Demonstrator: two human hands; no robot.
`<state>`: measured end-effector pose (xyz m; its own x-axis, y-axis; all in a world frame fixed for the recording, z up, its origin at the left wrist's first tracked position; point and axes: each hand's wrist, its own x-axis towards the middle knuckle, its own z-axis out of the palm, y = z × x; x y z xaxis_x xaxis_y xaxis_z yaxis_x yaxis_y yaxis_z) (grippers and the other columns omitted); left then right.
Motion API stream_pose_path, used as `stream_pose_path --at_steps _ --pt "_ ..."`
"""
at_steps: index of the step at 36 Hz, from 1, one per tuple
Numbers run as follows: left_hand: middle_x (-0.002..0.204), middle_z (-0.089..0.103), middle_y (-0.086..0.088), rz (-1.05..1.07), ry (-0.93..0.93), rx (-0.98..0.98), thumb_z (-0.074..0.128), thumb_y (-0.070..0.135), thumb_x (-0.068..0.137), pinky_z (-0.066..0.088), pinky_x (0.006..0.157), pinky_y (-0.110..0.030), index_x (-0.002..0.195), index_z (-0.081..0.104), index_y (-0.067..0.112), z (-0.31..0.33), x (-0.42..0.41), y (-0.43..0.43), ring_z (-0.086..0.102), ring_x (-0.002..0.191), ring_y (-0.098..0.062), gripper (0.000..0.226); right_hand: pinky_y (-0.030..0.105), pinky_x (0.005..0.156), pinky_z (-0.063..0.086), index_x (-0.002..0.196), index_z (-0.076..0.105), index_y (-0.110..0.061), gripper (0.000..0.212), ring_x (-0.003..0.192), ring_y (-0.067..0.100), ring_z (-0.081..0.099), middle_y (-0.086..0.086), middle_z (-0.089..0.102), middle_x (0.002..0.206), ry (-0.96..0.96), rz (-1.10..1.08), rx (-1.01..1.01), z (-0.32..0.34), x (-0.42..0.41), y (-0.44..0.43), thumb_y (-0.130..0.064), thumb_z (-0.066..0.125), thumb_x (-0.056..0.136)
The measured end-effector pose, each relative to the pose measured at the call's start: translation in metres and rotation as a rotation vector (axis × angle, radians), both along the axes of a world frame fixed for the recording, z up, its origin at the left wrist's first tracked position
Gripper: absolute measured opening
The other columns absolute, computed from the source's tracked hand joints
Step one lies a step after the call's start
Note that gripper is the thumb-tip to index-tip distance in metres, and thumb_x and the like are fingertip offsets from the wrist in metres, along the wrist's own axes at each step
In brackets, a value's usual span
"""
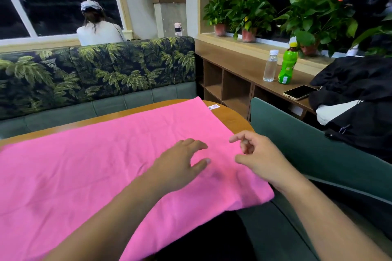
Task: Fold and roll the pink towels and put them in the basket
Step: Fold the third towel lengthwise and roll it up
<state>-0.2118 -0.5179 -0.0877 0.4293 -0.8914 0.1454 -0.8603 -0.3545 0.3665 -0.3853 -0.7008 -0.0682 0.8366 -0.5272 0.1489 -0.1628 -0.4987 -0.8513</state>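
a pink towel point(84, 165) is lying spread flat over the wooden table point(231, 118), running out of view at the left. its near-right corner is hanging just past the table's near edge, and a small white label point(213, 107) is showing at its far-right corner. the left hand point(180, 163) is being held low over the right part of the towel, fingers loosely spread and holding nothing; whether the fingertips are touching the cloth cannot be told. the right hand point(261, 154) is being held just beside it, near the towel's right edge, fingers loosely curled and gripping nothing. no basket is being shown.

the towel is being judged light, soft and limp: it is likely to sag and crease when lifted, and may slide on the smooth wood. it is probably best taken by pinching both corners of the right edge, nearest the hands, so that the fold is being kept square; pinched at a single point, it is likely to bunch.
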Motion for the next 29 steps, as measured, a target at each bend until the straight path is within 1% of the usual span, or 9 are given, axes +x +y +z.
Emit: stream_pose_path --at_steps 4,9,13,17,21,23,25,27,29 --pt "0.131 0.056 0.022 0.123 0.013 -0.102 0.049 0.056 0.102 0.045 0.104 -0.032 0.135 0.056 0.037 0.007 0.010 0.060 0.051 0.122 -0.002 0.039 0.018 0.061 0.041 0.103 0.072 -0.036 0.043 0.062 0.001 0.048 -0.012 0.052 0.076 -0.026 0.142 0.005 0.005 0.045 0.036 0.000 0.075 0.079" --pt "0.119 0.057 0.028 0.255 0.011 -0.205 0.051 0.056 0.101 0.046 0.100 -0.025 0.127 0.057 0.041 0.011 0.021 0.136 0.052 0.116 0.005 0.031 0.024 0.061 0.045 0.101 0.072 -0.034 0.044 0.061 0.004 0.050 -0.014 0.055 0.072 -0.050 0.329 -0.004 0.007 0.107 0.094 0.002 0.073 0.077" --pt "0.112 0.061 0.027 0.411 0.026 -0.288 0.057 0.053 0.099 0.049 0.093 -0.025 0.120 0.061 0.041 0.010 0.025 0.202 0.057 0.112 0.002 0.024 0.026 0.061 0.047 0.103 0.072 -0.032 0.040 0.062 0.003 0.051 -0.016 0.056 0.073 -0.031 0.497 -0.006 0.015 0.152 0.151 0.001 0.071 0.081" --pt "0.108 0.066 0.023 0.597 0.072 -0.398 0.063 0.045 0.098 0.052 0.090 -0.030 0.117 0.065 0.038 0.000 0.024 0.279 0.063 0.106 -0.003 0.020 0.022 0.061 0.044 0.104 0.073 -0.030 0.035 0.062 0.002 0.050 -0.016 0.055 0.072 -0.027 0.675 -0.032 0.020 0.195 0.219 -0.001 0.072 0.085" --pt "0.100 0.068 0.022 0.795 0.075 -0.466 0.067 0.041 0.097 0.054 0.082 -0.030 0.111 0.067 0.039 -0.019 0.014 0.355 0.066 0.096 -0.004 0.014 0.018 0.062 0.041 0.104 0.073 -0.027 0.026 0.063 0.000 0.051 -0.011 0.058 0.076 -0.029 0.846 -0.092 0.018 0.231 0.296 -0.007 0.074 0.087" --pt "0.098 0.070 0.020 0.859 0.099 -0.503 0.068 0.039 0.097 0.054 0.078 -0.028 0.107 0.069 0.037 -0.027 0.005 0.389 0.067 0.093 -0.006 0.010 0.018 0.064 0.042 0.106 0.072 -0.027 0.023 0.066 0.001 0.053 -0.011 0.062 0.080 -0.008 0.922 -0.169 0.012 0.246 0.331 -0.012 0.074 0.089" --pt "0.098 0.072 0.017 0.911 0.128 -0.541 0.068 0.041 0.095 0.054 0.076 -0.025 0.105 0.071 0.036 -0.033 -0.004 0.420 0.068 0.089 -0.009 0.011 0.022 0.070 0.046 0.112 0.071 -0.029 0.023 0.073 0.001 0.057 -0.013 0.065 0.088 0.040 0.997 -0.341 0.002 0.263 0.360 -0.018 0.069 0.092" --pt "0.099 0.072 0.018 0.970 0.121 -0.548 0.065 0.047 0.092 0.053 0.075 -0.024 0.105 0.071 0.037 -0.040 -0.011 0.451 0.068 0.090 -0.009 0.018 0.032 0.084 0.052 0.119 0.069 -0.032 0.026 0.089 0.005 0.059 -0.016 0.065 0.102 0.111 1.048 -0.548 -0.011 0.281 0.382 -0.024 0.065 0.095" --pt "0.098 0.070 0.020 1.052 0.075 -0.521 0.069 0.039 0.093 0.053 0.076 -0.028 0.106 0.070 0.037 -0.051 -0.016 0.478 0.066 0.091 -0.004 0.013 0.038 0.100 0.049 0.128 0.067 -0.032 0.031 0.110 0.015 0.059 -0.009 0.063 0.121 0.160 1.063 -0.703 -0.024 0.297 0.399 -0.028 0.062 0.097"
